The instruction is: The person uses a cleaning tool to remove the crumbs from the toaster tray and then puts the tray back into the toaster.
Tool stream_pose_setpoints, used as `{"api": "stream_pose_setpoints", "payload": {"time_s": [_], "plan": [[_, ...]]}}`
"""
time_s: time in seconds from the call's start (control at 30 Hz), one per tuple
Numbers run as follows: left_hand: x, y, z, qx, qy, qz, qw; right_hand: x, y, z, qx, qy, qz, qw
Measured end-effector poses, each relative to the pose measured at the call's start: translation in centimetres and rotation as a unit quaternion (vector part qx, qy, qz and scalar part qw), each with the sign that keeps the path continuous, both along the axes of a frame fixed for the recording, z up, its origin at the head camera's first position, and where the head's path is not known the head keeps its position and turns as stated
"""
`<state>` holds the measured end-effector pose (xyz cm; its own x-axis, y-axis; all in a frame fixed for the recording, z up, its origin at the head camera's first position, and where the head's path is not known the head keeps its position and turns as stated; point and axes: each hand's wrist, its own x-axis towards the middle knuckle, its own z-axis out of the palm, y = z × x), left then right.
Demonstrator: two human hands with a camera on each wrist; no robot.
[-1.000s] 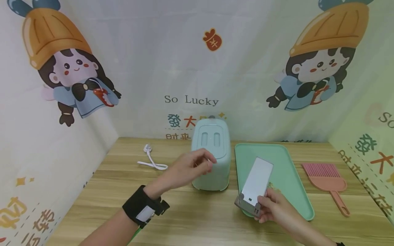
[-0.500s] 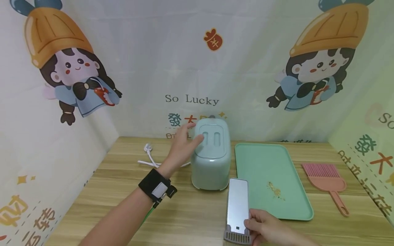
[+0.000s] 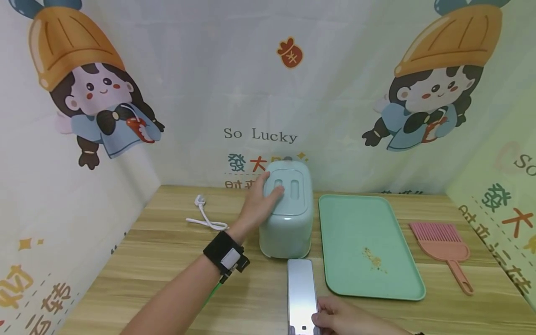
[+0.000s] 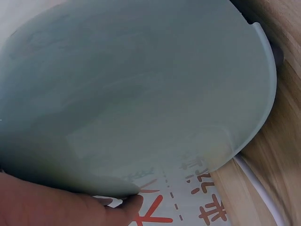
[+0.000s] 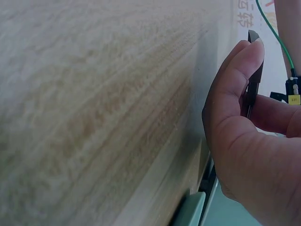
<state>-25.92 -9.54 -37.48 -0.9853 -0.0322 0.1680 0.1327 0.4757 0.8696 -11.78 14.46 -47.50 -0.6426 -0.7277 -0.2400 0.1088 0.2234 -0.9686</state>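
Observation:
A pale mint toaster (image 3: pixel 289 232) with a lidded top stands at the back middle of the table. My left hand (image 3: pixel 256 204) rests against its left side, thumb across the lid and fingers along the upper edge. The left wrist view shows fingertips touching the toaster's shell (image 4: pixel 141 94). Lower down, in front of the toaster, my right hand (image 3: pixel 335 316) pinches a long, flat, shiny metal crumb tray (image 3: pixel 302 293) by its right edge near the close end. That end runs out of the head view. In the right wrist view, thumb and fingers hold the tray's dark edge (image 5: pixel 254 80).
A green tray (image 3: pixel 356 232) bearing a small heap of crumbs (image 3: pixel 374 259) lies right of the toaster. Beyond it lie a pink brush and dustpan (image 3: pixel 445 246). A white power cord with plug (image 3: pixel 201 204) lies at left. Printed fabric (image 3: pixel 259 93) hangs behind the table.
My right hand has brought the crumb tray from above the green tray leftward and closer, in front of the toaster. My left hand has moved up onto the toaster's left side and lid.

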Motion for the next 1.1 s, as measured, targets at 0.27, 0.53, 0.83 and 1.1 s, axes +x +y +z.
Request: {"api": "stream_pose_setpoints", "payload": {"time_s": [0.27,0.53,0.83,1.1], "plan": [[-0.1,0.3,-0.5,-0.014,0.022,-0.011,0.9996,-0.2,-1.6,-0.7,0.021,0.002,0.0,1.0],[-0.2,0.3,-0.8,-0.033,0.017,-0.015,0.9992,-0.8,-2.7,-0.5,0.026,-0.047,-0.004,0.999],[-0.2,0.2,-0.9,-0.03,0.022,-0.015,0.9992,-1.4,-4.3,-0.3,0.05,-0.067,-0.024,0.996],[0.0,0.2,-0.8,-0.032,0.027,-0.019,0.9989,-2.1,-4.9,0.1,0.025,-0.091,-0.037,0.995]]}}
